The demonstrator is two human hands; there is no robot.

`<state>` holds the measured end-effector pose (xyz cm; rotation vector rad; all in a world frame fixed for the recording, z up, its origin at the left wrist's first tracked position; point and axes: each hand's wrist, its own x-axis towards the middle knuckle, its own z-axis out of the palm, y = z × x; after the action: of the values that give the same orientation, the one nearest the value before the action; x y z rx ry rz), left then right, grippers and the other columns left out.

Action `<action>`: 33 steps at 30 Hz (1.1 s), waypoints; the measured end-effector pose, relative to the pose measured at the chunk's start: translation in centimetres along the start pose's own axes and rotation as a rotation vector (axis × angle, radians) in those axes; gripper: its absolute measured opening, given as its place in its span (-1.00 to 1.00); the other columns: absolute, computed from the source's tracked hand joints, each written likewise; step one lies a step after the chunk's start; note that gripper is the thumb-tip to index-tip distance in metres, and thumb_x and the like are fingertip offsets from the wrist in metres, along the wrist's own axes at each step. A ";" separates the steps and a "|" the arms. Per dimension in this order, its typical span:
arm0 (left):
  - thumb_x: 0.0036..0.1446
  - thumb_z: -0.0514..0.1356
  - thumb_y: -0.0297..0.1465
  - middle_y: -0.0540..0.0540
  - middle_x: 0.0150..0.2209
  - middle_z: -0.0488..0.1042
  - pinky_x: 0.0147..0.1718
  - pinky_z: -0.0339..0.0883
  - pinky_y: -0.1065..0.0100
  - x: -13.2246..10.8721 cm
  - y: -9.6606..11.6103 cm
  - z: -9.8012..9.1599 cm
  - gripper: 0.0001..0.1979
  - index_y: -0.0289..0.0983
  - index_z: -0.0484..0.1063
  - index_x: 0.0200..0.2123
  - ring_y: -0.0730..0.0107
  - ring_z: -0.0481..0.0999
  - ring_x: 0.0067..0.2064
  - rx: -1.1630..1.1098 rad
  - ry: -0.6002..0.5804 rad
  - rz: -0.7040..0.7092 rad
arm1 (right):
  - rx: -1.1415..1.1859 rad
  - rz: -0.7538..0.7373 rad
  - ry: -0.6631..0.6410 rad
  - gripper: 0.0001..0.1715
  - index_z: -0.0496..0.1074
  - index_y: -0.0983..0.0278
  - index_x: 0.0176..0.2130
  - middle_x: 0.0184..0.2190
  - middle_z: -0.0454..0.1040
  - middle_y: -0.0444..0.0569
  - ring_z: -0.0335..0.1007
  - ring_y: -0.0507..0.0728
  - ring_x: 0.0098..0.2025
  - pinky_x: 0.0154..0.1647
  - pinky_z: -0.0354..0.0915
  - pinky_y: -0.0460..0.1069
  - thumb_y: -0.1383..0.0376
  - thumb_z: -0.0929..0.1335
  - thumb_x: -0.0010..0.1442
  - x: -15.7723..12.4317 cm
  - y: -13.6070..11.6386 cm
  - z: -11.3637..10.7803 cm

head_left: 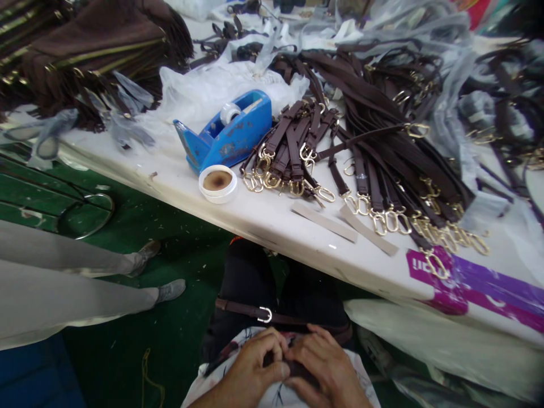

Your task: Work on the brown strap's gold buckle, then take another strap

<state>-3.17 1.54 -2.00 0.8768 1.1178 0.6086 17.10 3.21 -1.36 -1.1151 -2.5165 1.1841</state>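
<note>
The left hand point(261, 362) and the right hand point(322, 362) meet over the lap, fingers bent, pinching a dark brown strap point(241, 308); its stretch with a silvery buckle point(266, 315) lies across the thighs just beyond them. On the bench point(272, 218), a blue tape dispenser point(232, 133) stands beside a white tub point(218, 190), near heaped clasped straps point(378, 136).

A white table point(263, 211) is crowded along its length. Brown bags point(102, 34) are stacked at left. A scuffed blue tape dispenser point(244, 139) is placed near the front edge, a round white tub point(218, 196) just before it. Rightward, short straps point(293, 141) and long straps point(374, 107), brown with gold clasps, are piled behind two beige strips point(325, 222).
</note>
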 end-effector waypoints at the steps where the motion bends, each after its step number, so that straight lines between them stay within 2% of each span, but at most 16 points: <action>1: -0.05 0.24 -0.39 -0.09 -0.27 0.45 -0.16 0.16 0.29 -0.1 0.2 -0.2 -0.82 -0.24 0.25 -0.54 0.23 0.41 -0.16 0.013 -0.014 0.006 | 0.004 0.009 -0.006 -0.76 0.37 0.19 -0.10 -0.22 0.58 -0.03 0.52 0.22 -0.14 0.16 0.24 0.27 0.22 0.42 0.24 -0.1 0.1 -0.1; 4: 0.03 0.21 -0.34 -0.09 -0.21 0.48 -0.17 0.15 0.31 -0.3 0.0 -1.5 -0.80 -0.23 0.23 -0.52 0.25 0.41 -0.15 0.056 -0.059 0.005 | 0.045 0.066 -0.011 -0.77 0.36 0.14 -0.07 -0.16 0.58 -0.08 0.51 0.20 -0.10 0.11 0.27 0.20 0.16 0.39 0.29 -0.7 0.6 -0.3; 7: 0.08 0.20 -0.28 -0.11 -0.17 0.51 -0.22 0.13 0.31 -0.3 -1.2 -3.1 -0.79 -0.24 0.26 -0.48 0.28 0.38 -0.20 0.021 -0.107 -0.030 | 0.101 0.133 0.013 -0.78 0.36 0.12 -0.07 -0.15 0.56 -0.10 0.48 0.20 -0.10 -0.04 0.33 0.14 0.13 0.37 0.31 -1.4 1.3 -0.3; 12: 0.12 0.13 -0.18 -0.17 -0.23 0.51 -0.26 0.15 0.29 0.5 -3.2 -4.4 -0.73 -0.24 0.22 -0.46 0.27 0.37 -0.25 -0.106 -0.090 -0.081 | 0.226 0.279 -0.013 -0.73 0.38 0.10 -0.02 -0.16 0.55 -0.08 0.49 0.19 -0.10 -0.11 0.38 0.07 0.11 0.37 0.30 -1.6 1.8 -0.2; 14: 0.15 0.13 -0.17 -0.14 -0.25 0.48 -0.25 0.15 0.30 0.9 -2.9 -4.2 -0.72 -0.25 0.24 -0.43 0.30 0.36 -0.25 -0.131 -0.072 -0.076 | 0.230 0.269 -0.024 -0.68 0.34 0.09 0.05 -0.06 0.54 -0.05 0.48 0.21 -0.01 -0.01 0.39 0.08 0.14 0.35 0.31 -1.2 1.5 -0.2; 17: 0.21 0.16 -0.13 -0.07 -0.26 0.42 -0.24 0.13 0.34 1.2 -1.5 -3.6 -0.68 -0.27 0.28 -0.40 0.36 0.32 -0.24 -0.135 -0.058 -0.042 | 0.201 0.152 -0.033 -0.44 0.14 0.07 0.27 0.15 0.45 0.04 0.39 0.25 0.17 0.13 0.36 0.12 0.17 0.32 0.34 -0.3 0.8 -0.1; 20: 0.15 0.24 -0.13 -0.01 -0.29 0.40 -0.22 0.19 0.35 1.1 -0.1 -2.8 -0.70 -0.26 0.35 -0.29 0.35 0.34 -0.22 -0.152 -0.063 -0.002 | 0.236 0.058 -0.044 -0.40 0.01 0.03 0.35 0.20 0.40 0.05 0.36 0.24 0.19 0.14 0.37 0.11 0.20 0.24 0.40 0.6 0.2 -0.2; 23: -0.10 0.43 -0.36 0.05 -0.28 0.44 -0.26 0.23 0.40 0.8 0.7 -1.7 -0.57 -0.23 0.42 -0.13 0.37 0.36 -0.25 -0.068 -0.031 -0.020 | 0.362 0.102 0.036 -0.50 0.12 -0.03 0.29 0.17 0.42 -0.06 0.35 0.17 0.19 0.19 0.31 0.04 0.20 0.24 0.41 1.1 0.1 -0.8; 25: -0.20 0.44 -0.51 0.08 -0.31 0.48 -0.35 0.22 0.43 0.7 1.1 -0.8 -0.49 -0.21 0.46 -0.10 0.41 0.36 -0.31 0.033 0.020 -0.061 | 0.440 0.159 0.121 -0.59 0.23 -0.04 0.20 0.07 0.47 -0.12 0.40 0.12 0.11 0.13 0.32 -0.03 0.20 0.27 0.40 1.2 0.2 -1.2; 27: -0.16 0.41 -0.55 0.08 -0.32 0.51 -0.35 0.22 0.43 0.8 1.6 0.0 -0.54 -0.21 0.49 -0.12 0.41 0.39 -0.32 0.127 0.080 -0.044 | 0.482 0.190 0.180 -0.65 0.29 -0.03 0.14 -0.02 0.48 -0.13 0.43 0.10 0.02 0.03 0.33 -0.07 0.21 0.28 0.39 1.2 0.3 -1.5; 29: -0.10 0.39 -0.53 0.05 -0.28 0.56 -0.28 0.24 0.41 1.1 2.3 0.6 -0.64 -0.22 0.53 -0.17 0.37 0.45 -0.27 0.217 0.128 0.031 | 0.512 0.190 0.211 -0.67 0.33 -0.02 0.12 -0.06 0.46 -0.13 0.43 0.09 -0.02 0.00 0.33 -0.07 0.22 0.28 0.39 1.0 0.3 -1.7; 33: 0.04 0.35 -0.46 0.01 -0.29 0.59 -0.27 0.24 0.41 1.6 3.1 0.9 -0.84 -0.23 0.57 -0.25 0.35 0.50 -0.26 0.335 0.111 0.133 | 0.576 0.204 0.227 -0.66 0.35 -0.02 0.13 -0.07 0.44 -0.12 0.41 0.11 -0.02 -0.01 0.32 -0.05 0.22 0.29 0.38 0.5 0.3 -1.6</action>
<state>-1.79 4.24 -0.06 1.2246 1.2920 0.5934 17.52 4.65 -0.59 -1.2642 -1.7542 1.5879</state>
